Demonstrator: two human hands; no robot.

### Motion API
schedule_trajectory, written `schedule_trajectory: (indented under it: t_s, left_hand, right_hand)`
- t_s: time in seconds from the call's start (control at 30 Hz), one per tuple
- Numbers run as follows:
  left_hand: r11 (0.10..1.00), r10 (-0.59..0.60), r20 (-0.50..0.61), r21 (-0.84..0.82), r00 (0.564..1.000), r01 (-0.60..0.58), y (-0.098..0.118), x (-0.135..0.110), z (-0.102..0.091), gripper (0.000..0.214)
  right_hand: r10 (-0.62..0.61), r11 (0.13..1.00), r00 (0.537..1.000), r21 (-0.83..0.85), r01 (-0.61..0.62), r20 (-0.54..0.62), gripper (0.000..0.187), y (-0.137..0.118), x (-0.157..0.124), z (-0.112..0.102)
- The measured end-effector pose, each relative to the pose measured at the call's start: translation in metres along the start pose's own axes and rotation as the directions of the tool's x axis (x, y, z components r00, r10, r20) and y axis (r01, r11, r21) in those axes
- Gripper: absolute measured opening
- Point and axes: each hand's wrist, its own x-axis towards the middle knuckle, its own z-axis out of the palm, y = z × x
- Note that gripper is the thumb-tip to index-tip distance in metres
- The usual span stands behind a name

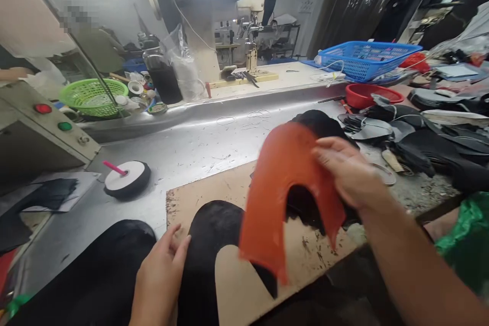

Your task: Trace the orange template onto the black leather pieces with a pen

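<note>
Grip of the right hand point(346, 168), at three o'clock, pinches an orange arch-shaped piece point(265, 183) at five; the left hand point(162, 267), at seven, has its grip loosely parted beside a black arched piece point(210, 226); any lettering on the nine-o'clock red button point(43, 108) is unreadably small

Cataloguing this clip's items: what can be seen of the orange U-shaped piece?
The orange U-shaped piece looks like a thin, smooth sheet, perhaps plastic or rubbery, with a rounded top and two legs pointing down. The right hand grips its right side, holding it tilted over the tan board. Its edges are blurred; whether its legs touch anything is unclear.
</note>
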Motion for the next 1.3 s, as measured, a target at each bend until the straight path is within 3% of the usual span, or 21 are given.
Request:
schedule_trajectory:
  t_s: [0.07,0.13,0.23,0.3,0.33,0.43,0.57,0.7,1.13,1.3]
  left_hand:
    - [0.999,0.043,-0.126,-0.010,0.991,-0.045,0.001,-0.005,-0.003,0.042]
    - [0.984,0.164,-0.271,-0.021,0.949,-0.176,0.000,-0.011,0.002,0.043]
    - [0.865,0.490,-0.324,0.066,0.809,-0.497,-0.010,-0.017,0.023,0.043]
    - [0.771,0.635,-0.250,0.151,0.731,-0.619,-0.020,-0.017,0.040,0.042]
    - [0.749,0.662,-0.214,0.185,0.718,-0.636,-0.025,-0.017,0.048,0.041]
    - [0.729,0.682,-0.163,0.220,0.713,-0.648,-0.035,-0.014,0.058,0.041]
    - [0.699,0.714,-0.155,0.195,0.682,-0.688,-0.037,-0.012,0.054,0.040]
    - [0.707,0.707,-0.182,0.195,0.684,-0.679,-0.037,-0.015,0.052,0.040]
    - [0.758,0.652,-0.185,0.152,0.735,-0.635,-0.030,-0.020,0.054,0.037]
    - [0.753,0.658,-0.169,0.139,0.734,-0.643,-0.031,-0.020,0.054,0.038]
  right_hand:
    - [0.133,0.991,0.959,-0.034,-0.129,0.250,0.024,0.019,-0.027,0.043]
    - [0.172,0.978,0.916,-0.174,-0.114,0.362,0.016,0.040,-0.047,0.081]
    - [0.045,0.888,0.910,-0.435,0.152,0.411,0.021,0.066,-0.064,0.110]
    - [-0.081,0.795,0.864,-0.491,0.357,0.497,0.030,0.076,-0.071,0.111]
    - [-0.132,0.758,0.826,-0.481,0.441,0.549,0.031,0.079,-0.074,0.107]
    - [-0.213,0.675,0.717,-0.430,0.600,0.664,0.026,0.084,-0.085,0.090]
    - [-0.266,0.566,0.673,-0.453,0.688,0.690,0.027,0.091,-0.096,0.076]
    - [-0.267,0.530,0.659,-0.463,0.710,0.703,0.028,0.093,-0.098,0.078]
    - [-0.273,0.543,0.663,-0.457,0.704,0.697,0.027,0.095,-0.092,0.081]
    - [-0.277,0.535,0.664,-0.463,0.707,0.694,0.026,0.093,-0.092,0.082]
